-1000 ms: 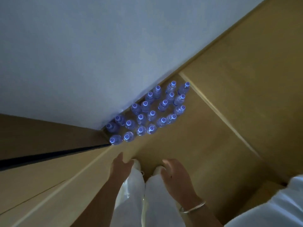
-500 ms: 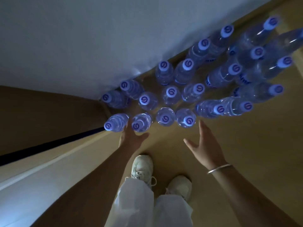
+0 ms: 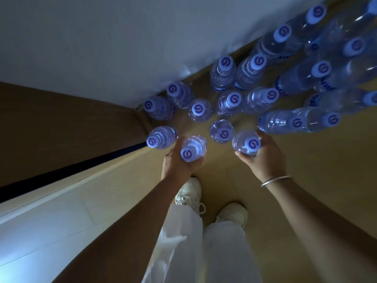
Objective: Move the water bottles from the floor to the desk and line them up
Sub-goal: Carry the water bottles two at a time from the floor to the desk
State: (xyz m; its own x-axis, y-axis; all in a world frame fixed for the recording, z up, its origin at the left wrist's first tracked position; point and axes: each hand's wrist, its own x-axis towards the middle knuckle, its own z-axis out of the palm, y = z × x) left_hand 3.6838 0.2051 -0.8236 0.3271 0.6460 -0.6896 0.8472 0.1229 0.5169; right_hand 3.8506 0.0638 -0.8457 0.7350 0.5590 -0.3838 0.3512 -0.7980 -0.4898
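Note:
Several clear water bottles with pale blue caps stand on the wooden floor against a white wall. My left hand point(image 3: 179, 162) grips one front-row bottle point(image 3: 192, 148) around its body. My right hand point(image 3: 263, 154) grips another front-row bottle point(image 3: 245, 142). Between them stands a free bottle point(image 3: 222, 131). Another bottle point(image 3: 161, 137) stands just left of my left hand. Whether either gripped bottle is off the floor cannot be told. The desk is not in view.
The white wall point(image 3: 102, 48) rises behind the bottles, and a brown panel point(image 3: 61, 123) with a dark strip closes the left side. My two white shoes point(image 3: 189, 193) stand on the floor point(image 3: 306, 170) below my hands. More bottles point(image 3: 318, 72) crowd the upper right.
The camera has dropped much closer to the bottles. Both hands reached forward from open and empty and took hold of a front-row bottle each.

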